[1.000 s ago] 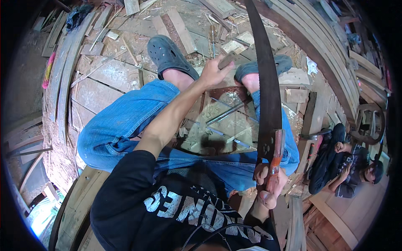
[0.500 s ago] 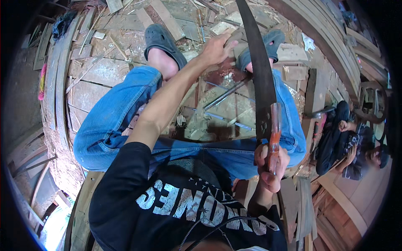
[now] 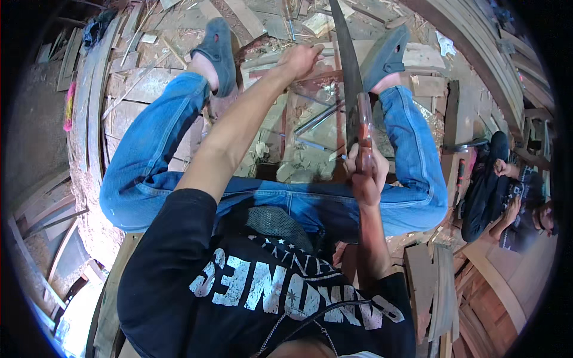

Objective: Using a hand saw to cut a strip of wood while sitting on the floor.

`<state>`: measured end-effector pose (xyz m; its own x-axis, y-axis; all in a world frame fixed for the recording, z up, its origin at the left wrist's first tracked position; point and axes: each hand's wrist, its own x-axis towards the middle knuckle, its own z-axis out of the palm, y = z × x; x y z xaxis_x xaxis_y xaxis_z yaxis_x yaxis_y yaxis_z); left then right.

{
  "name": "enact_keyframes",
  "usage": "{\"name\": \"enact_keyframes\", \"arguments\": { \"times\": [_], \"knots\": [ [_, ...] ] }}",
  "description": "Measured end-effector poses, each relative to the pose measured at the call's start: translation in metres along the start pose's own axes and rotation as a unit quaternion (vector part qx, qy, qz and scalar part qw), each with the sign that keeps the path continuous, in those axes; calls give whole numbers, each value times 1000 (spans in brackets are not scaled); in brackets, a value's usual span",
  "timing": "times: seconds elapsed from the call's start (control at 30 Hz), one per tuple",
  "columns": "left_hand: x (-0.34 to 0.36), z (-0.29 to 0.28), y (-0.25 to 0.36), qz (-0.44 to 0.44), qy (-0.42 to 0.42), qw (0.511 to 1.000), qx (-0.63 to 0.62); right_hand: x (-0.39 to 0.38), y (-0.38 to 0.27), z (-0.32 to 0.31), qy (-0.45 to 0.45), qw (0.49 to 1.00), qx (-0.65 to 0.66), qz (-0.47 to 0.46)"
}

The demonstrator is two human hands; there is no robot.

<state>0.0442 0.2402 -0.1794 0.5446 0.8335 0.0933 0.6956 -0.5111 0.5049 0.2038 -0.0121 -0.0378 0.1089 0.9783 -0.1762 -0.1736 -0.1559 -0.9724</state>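
My right hand (image 3: 369,173) is wrapped round the reddish-brown handle of a handsaw (image 3: 348,71). The long dark blade points away from me, across a wooden board (image 3: 268,62) lying crosswise by my feet. Whether the teeth touch the wood I cannot tell. On the board, left of the blade, rests my left hand (image 3: 297,62), its fingers bent round the edge and partly hidden. My left clog (image 3: 222,56) and right clog (image 3: 384,56) stand at either side, the right one against the board.
Metal rods or tubes (image 3: 319,119) lie on the floor between my legs. Wood offcuts and shavings are scattered around. Long planks (image 3: 477,53) are stacked at the far right. Another person (image 3: 507,191) sits at the right, near a red-handled tool (image 3: 461,172).
My right hand and the saw have moved forward and a little left. My left hand has shifted slightly left, its fingers now more bent. My feet are spread wider.
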Motion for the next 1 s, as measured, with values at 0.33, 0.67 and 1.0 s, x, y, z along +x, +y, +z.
{"name": "enact_keyframes", "arguments": {
  "times": [0.33, 0.67, 1.0],
  "knots": [
    [-43, 5, -32, -153, -42, 985, 75, 30, 27, 14, -86, 973, 61, 204],
    [-46, 30, -45, -142, 129, 976, 99, 37, 80, 24, -126, 963, 38, 235],
    [-46, 26, -53, -181, 122, 971, 96, 55, 79, 45, 3, 944, -146, 294]
  ]
}}
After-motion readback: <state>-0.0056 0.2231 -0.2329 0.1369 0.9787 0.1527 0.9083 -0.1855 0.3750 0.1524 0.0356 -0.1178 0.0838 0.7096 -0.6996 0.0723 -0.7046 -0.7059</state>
